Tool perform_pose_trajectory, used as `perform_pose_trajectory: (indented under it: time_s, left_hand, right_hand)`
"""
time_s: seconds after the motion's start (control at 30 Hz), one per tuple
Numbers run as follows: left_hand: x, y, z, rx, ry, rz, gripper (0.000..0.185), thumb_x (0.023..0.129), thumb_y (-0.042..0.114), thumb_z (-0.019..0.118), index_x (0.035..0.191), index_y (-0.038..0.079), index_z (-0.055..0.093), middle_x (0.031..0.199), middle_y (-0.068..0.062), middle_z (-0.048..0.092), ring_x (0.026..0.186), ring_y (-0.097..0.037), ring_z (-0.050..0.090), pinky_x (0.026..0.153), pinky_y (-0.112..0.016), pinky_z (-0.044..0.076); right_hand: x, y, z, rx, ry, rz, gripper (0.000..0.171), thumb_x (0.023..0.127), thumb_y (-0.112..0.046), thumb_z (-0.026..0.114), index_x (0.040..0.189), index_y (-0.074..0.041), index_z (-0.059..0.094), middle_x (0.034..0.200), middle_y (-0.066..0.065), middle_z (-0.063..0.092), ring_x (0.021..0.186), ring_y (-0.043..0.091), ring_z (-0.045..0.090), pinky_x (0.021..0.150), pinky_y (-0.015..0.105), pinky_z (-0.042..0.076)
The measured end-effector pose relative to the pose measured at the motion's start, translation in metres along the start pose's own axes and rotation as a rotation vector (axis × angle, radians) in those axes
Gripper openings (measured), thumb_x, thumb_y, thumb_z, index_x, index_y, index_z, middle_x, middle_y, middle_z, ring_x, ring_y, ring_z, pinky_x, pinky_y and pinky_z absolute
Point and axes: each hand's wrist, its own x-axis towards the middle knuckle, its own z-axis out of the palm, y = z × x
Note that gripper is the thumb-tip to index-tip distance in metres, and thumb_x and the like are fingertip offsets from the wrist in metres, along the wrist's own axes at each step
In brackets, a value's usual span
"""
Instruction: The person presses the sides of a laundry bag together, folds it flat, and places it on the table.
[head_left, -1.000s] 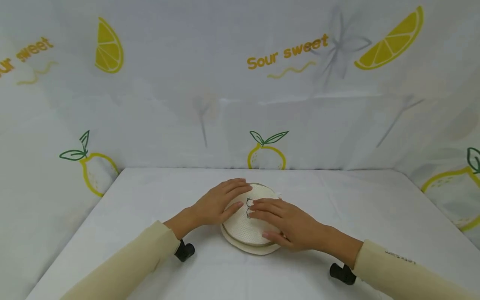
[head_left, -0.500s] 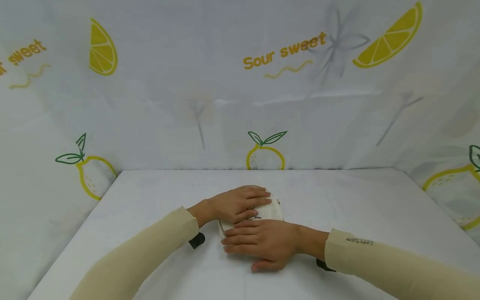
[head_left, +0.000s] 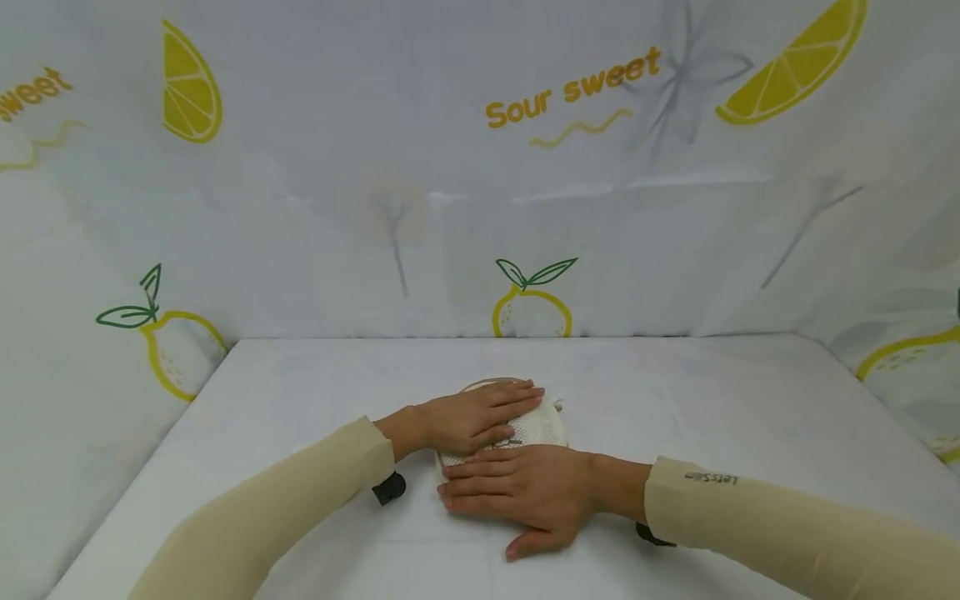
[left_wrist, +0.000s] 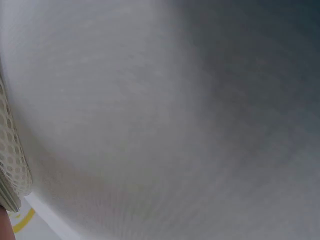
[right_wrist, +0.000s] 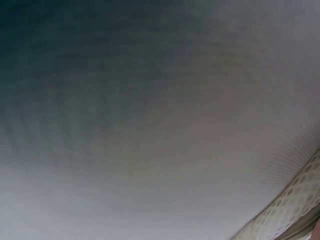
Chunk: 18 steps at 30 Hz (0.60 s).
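Note:
A round white mesh laundry bag (head_left: pixel 546 427) lies on the table, with a thin dark printed drawing partly showing between the hands. My left hand (head_left: pixel 468 421) rests flat on its far left part, fingers straight and pointing right. Across the near part lies my right hand (head_left: pixel 528 487), palm down, its fingers straight and its thumb spread toward me. At the left edge of the left wrist view the bag's holed mesh (left_wrist: pixel 12 155) shows, with a zipper strip (left_wrist: pixel 9 197) under it. The right wrist view catches mesh (right_wrist: pixel 292 200) and zipper (right_wrist: pixel 302 225) in its lower right corner.
White cloth covers the table (head_left: pixel 675 417). Behind it hangs a white curtain (head_left: pixel 300 208) printed with lemons and lettering. Dark wrist cameras, one near the left wrist (head_left: pixel 388 488), sit under both beige sleeves (head_left: pixel 285 492).
Both hands have come from the bag's sides to lie flat across it, the right one moving left and nearer. The bag looks lower. Over the last half second the hands barely shift.

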Motion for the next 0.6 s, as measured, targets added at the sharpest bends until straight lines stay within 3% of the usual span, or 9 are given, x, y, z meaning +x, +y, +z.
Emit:
perform_pose_trajectory:
  time_s: [0.2,0.4,0.6]
  left_hand:
    - [0.003,0.001,-0.007,0.042,-0.023,0.010,0.054,0.105,0.029,0.030,0.152,0.005,0.018,0.158,-0.008,0.015,0.145,-0.022,0.009,0.115,-0.034,0.007]
    - [0.002,0.003,-0.009,-0.040,-0.075,-0.044,0.055,0.106,0.033,0.028,0.154,0.010,0.017,0.159,-0.003,0.012,0.145,-0.016,0.005,0.115,-0.033,0.005]
    - [-0.001,0.001,-0.005,-0.015,-0.063,-0.020,0.054,0.106,0.034,0.026,0.154,0.013,0.016,0.159,-0.003,0.011,0.145,-0.017,0.003,0.115,-0.036,0.006]
  right_hand:
    - [0.000,0.001,-0.008,-0.003,-0.029,0.000,0.076,0.096,-0.048,0.046,0.152,-0.004,0.019,0.157,0.010,0.016,0.144,0.023,0.011,0.114,0.036,0.015]
    - [-0.002,0.003,-0.009,0.041,-0.053,-0.023,0.074,0.096,-0.047,0.046,0.152,-0.005,0.020,0.158,0.008,0.015,0.145,0.022,0.011,0.115,0.036,0.014]
    - [-0.013,0.005,-0.011,-0.025,-0.042,-0.047,0.078,0.096,-0.048,0.047,0.152,-0.003,0.018,0.158,0.010,0.015,0.144,0.023,0.014,0.114,0.036,0.017]
